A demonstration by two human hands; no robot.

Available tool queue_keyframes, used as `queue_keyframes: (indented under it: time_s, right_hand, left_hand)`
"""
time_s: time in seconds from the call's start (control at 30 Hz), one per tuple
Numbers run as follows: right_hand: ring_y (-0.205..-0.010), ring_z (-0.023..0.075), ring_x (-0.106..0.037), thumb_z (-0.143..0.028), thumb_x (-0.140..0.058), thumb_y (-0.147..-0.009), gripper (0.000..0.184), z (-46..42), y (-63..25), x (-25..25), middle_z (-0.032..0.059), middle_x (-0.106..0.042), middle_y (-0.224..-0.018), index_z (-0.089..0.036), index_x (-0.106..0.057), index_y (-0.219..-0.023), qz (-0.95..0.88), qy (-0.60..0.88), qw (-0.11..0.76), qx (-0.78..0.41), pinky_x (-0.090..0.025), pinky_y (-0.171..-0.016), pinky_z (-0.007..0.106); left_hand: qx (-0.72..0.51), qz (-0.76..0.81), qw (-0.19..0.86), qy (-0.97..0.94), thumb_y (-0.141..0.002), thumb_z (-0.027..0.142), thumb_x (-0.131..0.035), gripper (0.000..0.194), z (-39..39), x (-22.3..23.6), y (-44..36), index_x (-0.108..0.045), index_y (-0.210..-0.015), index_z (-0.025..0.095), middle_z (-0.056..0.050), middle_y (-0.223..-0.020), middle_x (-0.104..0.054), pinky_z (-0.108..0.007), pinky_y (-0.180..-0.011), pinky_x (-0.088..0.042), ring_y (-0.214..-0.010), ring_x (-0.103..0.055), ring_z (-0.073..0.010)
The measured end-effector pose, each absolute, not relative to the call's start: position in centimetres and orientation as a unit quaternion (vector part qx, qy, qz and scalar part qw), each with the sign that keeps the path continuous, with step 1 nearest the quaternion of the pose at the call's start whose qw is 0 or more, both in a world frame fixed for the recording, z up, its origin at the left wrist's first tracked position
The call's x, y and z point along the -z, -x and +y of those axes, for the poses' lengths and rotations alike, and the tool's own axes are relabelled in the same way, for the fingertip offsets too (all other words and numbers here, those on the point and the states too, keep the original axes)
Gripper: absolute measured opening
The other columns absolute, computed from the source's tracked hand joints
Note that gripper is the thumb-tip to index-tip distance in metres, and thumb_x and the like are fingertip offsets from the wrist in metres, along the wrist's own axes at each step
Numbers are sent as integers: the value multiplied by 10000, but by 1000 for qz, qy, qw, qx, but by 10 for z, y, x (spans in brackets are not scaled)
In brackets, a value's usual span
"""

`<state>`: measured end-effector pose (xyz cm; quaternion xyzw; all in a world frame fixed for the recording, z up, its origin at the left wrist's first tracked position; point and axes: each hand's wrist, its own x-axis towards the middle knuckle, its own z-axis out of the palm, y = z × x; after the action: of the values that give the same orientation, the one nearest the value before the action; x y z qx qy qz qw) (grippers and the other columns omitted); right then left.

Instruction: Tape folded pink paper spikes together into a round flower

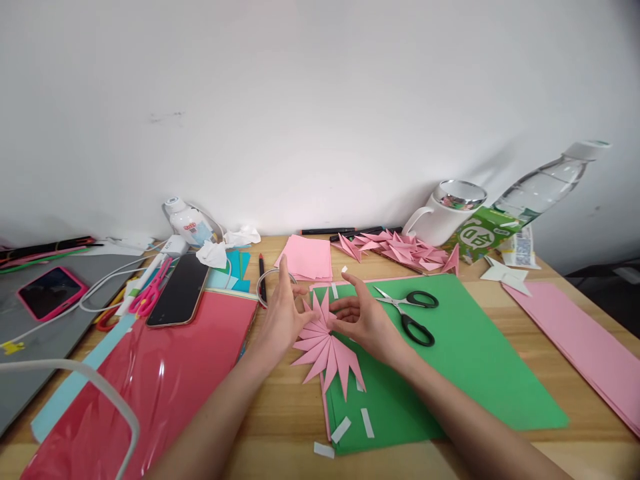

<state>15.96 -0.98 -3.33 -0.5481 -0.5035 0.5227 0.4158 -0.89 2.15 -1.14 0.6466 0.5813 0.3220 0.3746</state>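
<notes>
Pinches with left hand (281, 313) and right hand (369, 325), over the left edge of green paper (480, 360), a pink paper fan (331, 357), probably light, crisp, easily creased, best held by inner folds (328, 339).

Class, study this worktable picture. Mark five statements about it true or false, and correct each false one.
1. The left hand and right hand are both at the pink paper fan. True.
2. The pink paper fan lies wholly on the red sheet. False: in this view it overlaps the left edge of the green paper.
3. The black-handled scissors lie on the green paper. True.
4. The black-handled scissors are fully closed. False: they are open.
5. As pictured, the white mug stands left of the clear bottle. True.
</notes>
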Motion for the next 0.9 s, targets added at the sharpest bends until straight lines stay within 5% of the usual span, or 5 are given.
queue_keyframes:
  time_s: [0.17,0.33,0.63,0.77,0.9]
  right_hand:
    - [-687,176,-665,-267,-800,-580,1036,-6,-163,33,-12,-671,-773,-203,-190,-1414,-438,522,428,-594,-566,-712,378]
    - [-721,155,-653,-266,-822,-576,1008,-2,-175,21,7,-673,-829,-194,-250,-1403,-403,487,433,-643,-529,-743,347]
    - [-655,126,-618,-327,-835,-563,1019,-5,-173,13,-10,-563,-893,-255,-259,-1401,-409,472,509,-593,-541,-691,357]
    - [-722,142,-639,-391,-803,-600,796,-4,-170,15,58,-558,-1069,-256,-414,-1281,-441,481,513,-557,-549,-717,368]
    - [-1023,222,-593,-478,-713,-692,348,-1,-179,15,102,-597,-1138,-187,-618,-857,-473,528,537,-458,-513,-822,357]
  left_hand:
    - [-342,572,400,-629,-542,150,-810,1162,24,8,10,-121,-1477,209,-50,-937,-651,-398,-872,-443,-934,-594,-228]
    - [-360,514,562,-539,-552,229,-837,1268,26,-4,16,23,-1484,211,-98,-1037,-673,-356,-798,-489,-838,-641,-189]
    - [-392,475,682,-395,-509,199,-872,1202,9,-10,1,-159,-1477,159,70,-570,-618,-228,-610,-482,-570,-611,-117]
    - [-405,488,671,-383,-500,204,-874,1146,11,-5,1,-246,-1457,143,75,-546,-601,-217,-572,-461,-542,-592,-112]
    - [-390,520,655,-385,-523,194,-857,1075,14,-7,6,-299,-1439,132,68,-541,-602,-193,-515,-411,-500,-549,-91]
